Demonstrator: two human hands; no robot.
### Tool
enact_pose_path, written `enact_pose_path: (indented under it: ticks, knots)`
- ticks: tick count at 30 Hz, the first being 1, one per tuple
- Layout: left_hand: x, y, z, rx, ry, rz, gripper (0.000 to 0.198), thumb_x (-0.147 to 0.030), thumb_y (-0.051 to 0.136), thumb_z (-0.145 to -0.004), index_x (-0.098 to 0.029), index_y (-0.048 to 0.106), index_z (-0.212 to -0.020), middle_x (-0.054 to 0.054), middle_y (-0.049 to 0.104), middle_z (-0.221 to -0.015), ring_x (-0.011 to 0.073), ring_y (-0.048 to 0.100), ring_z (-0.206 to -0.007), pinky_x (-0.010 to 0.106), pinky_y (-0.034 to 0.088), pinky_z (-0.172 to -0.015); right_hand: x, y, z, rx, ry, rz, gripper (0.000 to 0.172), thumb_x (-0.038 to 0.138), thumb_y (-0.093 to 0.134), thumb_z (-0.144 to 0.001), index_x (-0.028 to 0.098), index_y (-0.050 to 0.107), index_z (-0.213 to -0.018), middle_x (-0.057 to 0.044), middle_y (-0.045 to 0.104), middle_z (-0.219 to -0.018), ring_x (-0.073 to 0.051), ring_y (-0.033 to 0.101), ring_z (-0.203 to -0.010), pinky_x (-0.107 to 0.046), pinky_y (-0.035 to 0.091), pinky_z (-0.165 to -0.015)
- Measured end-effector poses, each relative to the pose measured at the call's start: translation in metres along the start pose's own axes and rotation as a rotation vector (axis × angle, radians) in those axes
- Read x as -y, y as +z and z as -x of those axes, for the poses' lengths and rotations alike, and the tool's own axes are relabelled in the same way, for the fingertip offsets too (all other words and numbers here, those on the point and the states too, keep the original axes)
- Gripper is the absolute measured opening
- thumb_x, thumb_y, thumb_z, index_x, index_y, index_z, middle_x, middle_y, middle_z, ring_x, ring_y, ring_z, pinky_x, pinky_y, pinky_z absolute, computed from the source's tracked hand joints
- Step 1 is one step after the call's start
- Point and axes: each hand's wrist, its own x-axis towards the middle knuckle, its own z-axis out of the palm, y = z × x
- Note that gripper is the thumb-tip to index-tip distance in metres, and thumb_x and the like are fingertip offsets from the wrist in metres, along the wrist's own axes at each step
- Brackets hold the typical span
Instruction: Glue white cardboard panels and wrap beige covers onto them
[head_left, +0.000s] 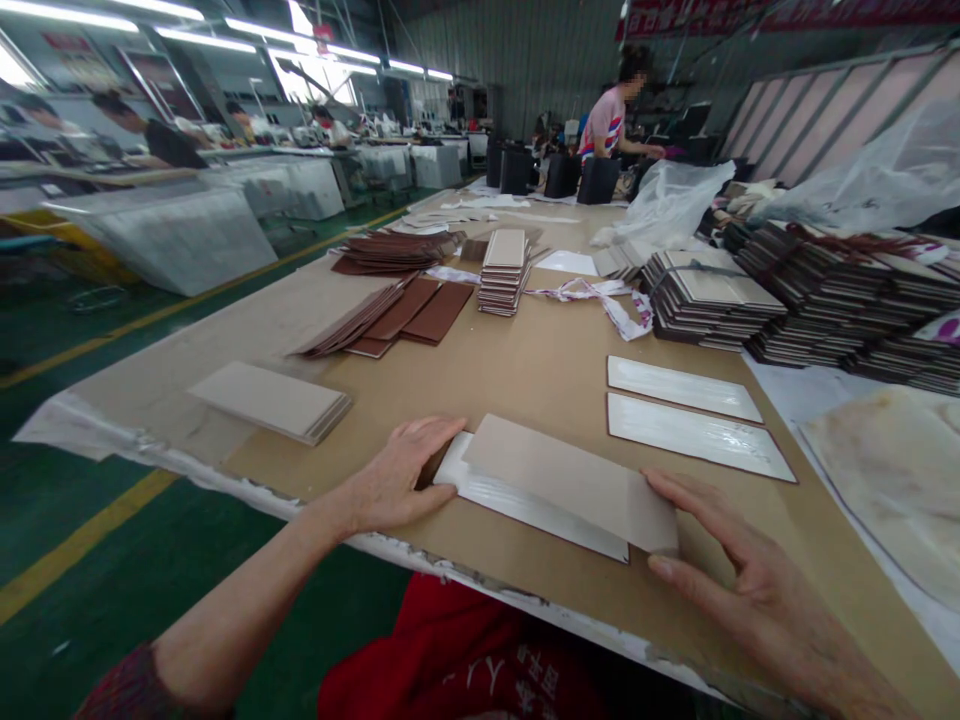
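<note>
- Table (517, 370): supports the work.
- Beige board (562, 480): long axis left-right, overlapping white panel (517, 502), offset rightward.
- Right hand (757, 580): nearer the board; thumb and fingers parted, holding its right end.
- Left hand (401, 475): half-open at panel's left end; grip indeterminable.

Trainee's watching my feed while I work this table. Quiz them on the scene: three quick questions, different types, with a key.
1. True or false: the beige panel completely covers the white-faced panel beneath it.
2. What does the right hand hold?
A) a brown panel
B) the beige panel
C) a plastic bag
3. How many other white-faced panels lie side by side on the table just beyond the right hand?

Key:
1. False; white shows at its left end and along the near edge.
2. B.
3. Two.
</note>
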Motion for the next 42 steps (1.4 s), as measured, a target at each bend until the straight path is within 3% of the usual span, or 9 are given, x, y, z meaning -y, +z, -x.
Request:
enact_pose_path:
  ticks: [12, 24, 42]
  knots:
    - [0.003, -0.001, 0.008, -0.04, 0.017, 0.118, 0.075, -0.039, 0.068, -0.085, -0.025, 0.033, -0.149, 0.012, 0.044, -0.15, 0.0295, 0.039, -0.137, 0.049, 0.031, -0.116, 0.007, 0.015, -0.014, 0.096, -0.108, 0.096, 0.058, 0.047, 0.062, -0.087, 0.028, 0.054, -0.141, -0.009, 0.053, -0.145, -0.033, 0.048, -0.135, -0.058, 0.043, -0.108]
    - [0.006, 0.001, 0.006, -0.082, 0.088, 0.101, 0.062, -0.038, 0.062, -0.09, -0.022, 0.041, -0.146, 0.012, 0.051, -0.144, 0.0291, 0.043, -0.135, 0.05, 0.032, -0.114, 0.002, 0.02, -0.014, 0.125, -0.125, 0.098, 0.056, 0.045, 0.062, -0.088, 0.026, 0.054, -0.141, -0.009, 0.053, -0.145, -0.032, 0.047, -0.135, -0.056, 0.041, -0.11]
    - [0.009, 0.005, 0.003, -0.094, 0.155, 0.04, 0.052, -0.036, 0.067, -0.087, -0.022, 0.053, -0.135, 0.01, 0.055, -0.142, 0.0267, 0.046, -0.134, 0.052, 0.033, -0.113, 0.0, 0.022, -0.017, 0.213, -0.107, 0.071, 0.059, 0.047, 0.06, -0.088, 0.025, 0.052, -0.142, -0.009, 0.049, -0.149, -0.033, 0.042, -0.139, -0.061, 0.036, -0.113]
